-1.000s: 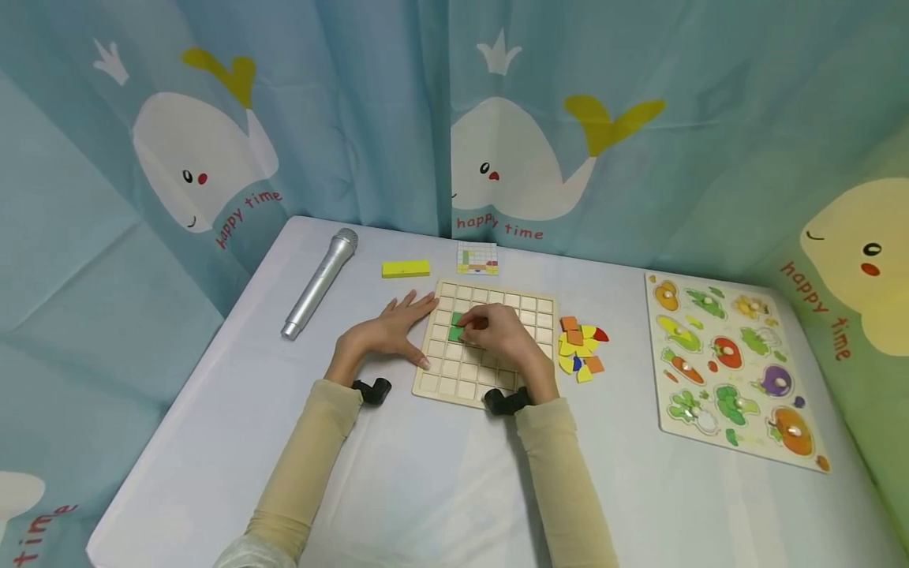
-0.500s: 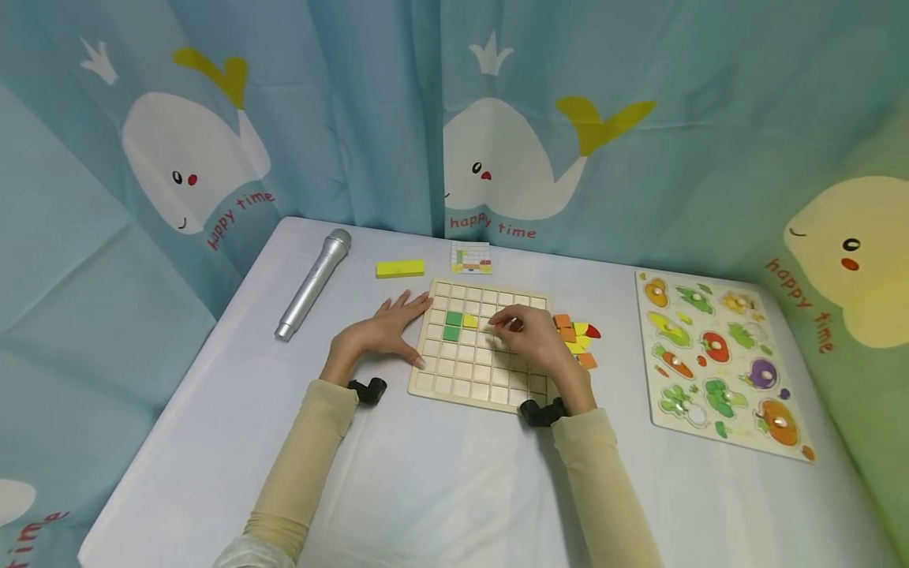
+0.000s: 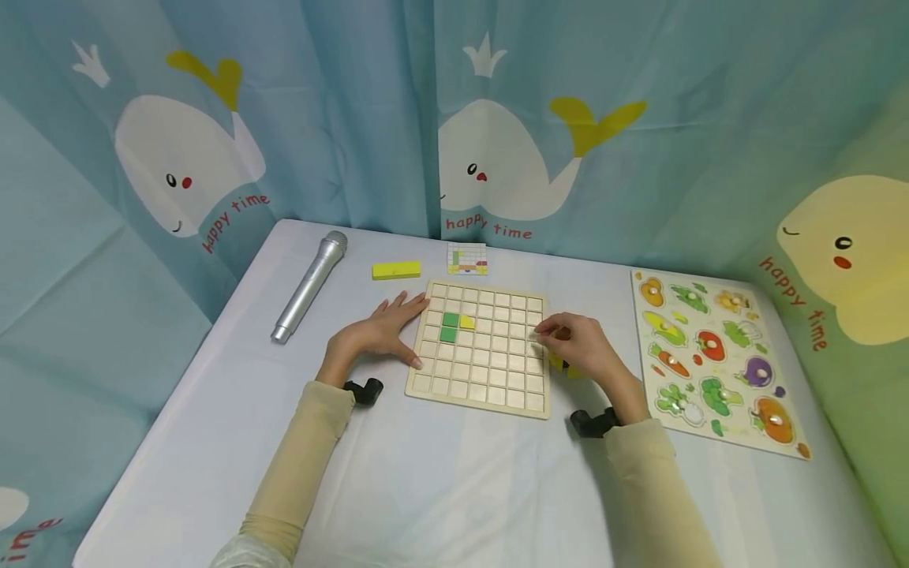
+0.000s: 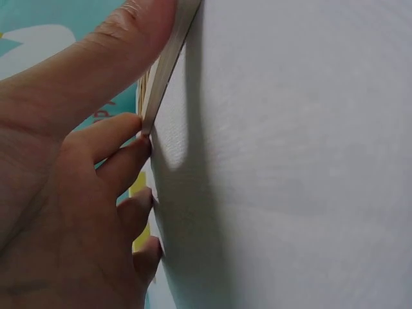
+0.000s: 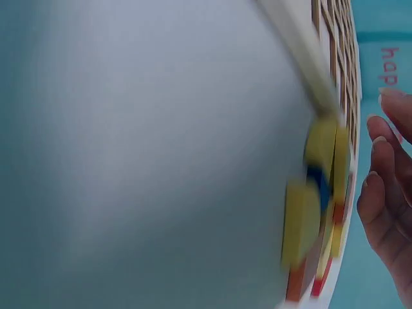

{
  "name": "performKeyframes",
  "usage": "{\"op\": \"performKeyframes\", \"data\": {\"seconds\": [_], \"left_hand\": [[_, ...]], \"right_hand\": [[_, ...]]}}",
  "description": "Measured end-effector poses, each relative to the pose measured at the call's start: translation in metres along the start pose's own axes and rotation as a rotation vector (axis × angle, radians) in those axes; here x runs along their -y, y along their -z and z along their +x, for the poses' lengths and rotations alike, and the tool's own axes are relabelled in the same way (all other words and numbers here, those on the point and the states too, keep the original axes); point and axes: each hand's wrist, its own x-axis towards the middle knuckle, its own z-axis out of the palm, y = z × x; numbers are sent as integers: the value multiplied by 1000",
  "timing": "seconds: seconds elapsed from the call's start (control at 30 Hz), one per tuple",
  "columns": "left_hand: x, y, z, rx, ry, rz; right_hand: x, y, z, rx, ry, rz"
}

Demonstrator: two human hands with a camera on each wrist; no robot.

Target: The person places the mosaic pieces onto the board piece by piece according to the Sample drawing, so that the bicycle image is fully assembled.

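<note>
A wooden grid board (image 3: 490, 375) lies on the table. Two green square tiles (image 3: 448, 334) sit in its cells, one above the other, with a yellow tile (image 3: 465, 322) rounded at one corner beside the upper one. My left hand (image 3: 376, 335) rests with spread fingers against the board's left edge; the left wrist view has the thumb (image 4: 122, 45) along that edge. Beyond the right edge hovers my right hand (image 3: 582, 347), fingers slightly bent, with nothing seen between them. Under it are loose tiles, partly hidden; a yellow tile (image 5: 301, 222) shows in the right wrist view.
Behind the board lie a small pattern card (image 3: 467, 259) and a yellow block (image 3: 396, 270). A silver microphone (image 3: 310, 288) is at the left. On the right lies a vegetable knob puzzle (image 3: 699, 386). A curtain (image 3: 383, 118) hangs behind the table.
My right hand has moved right from the green tiles, across the board, to above the loose tiles. The yellow tile beside the green one has come into sight. My left hand stays at the board's edge.
</note>
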Motion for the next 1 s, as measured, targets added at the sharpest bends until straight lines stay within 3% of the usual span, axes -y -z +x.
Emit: {"op": "performKeyframes", "data": {"seconds": [0.23,0.47,0.8,1.0], "left_hand": [[2,4,0,7,10,-2],[5,5,2,5,-24,5],[8,4,3,12,-41,-3],[6,4,2,13,-42,-1]], "right_hand": [[-23,25,0,-3,-75,-47],[-47,43,10,-1,-96,-66],[-57,45,31,25,-163,-37],[-61,43,35,101,-181,-25]]}}
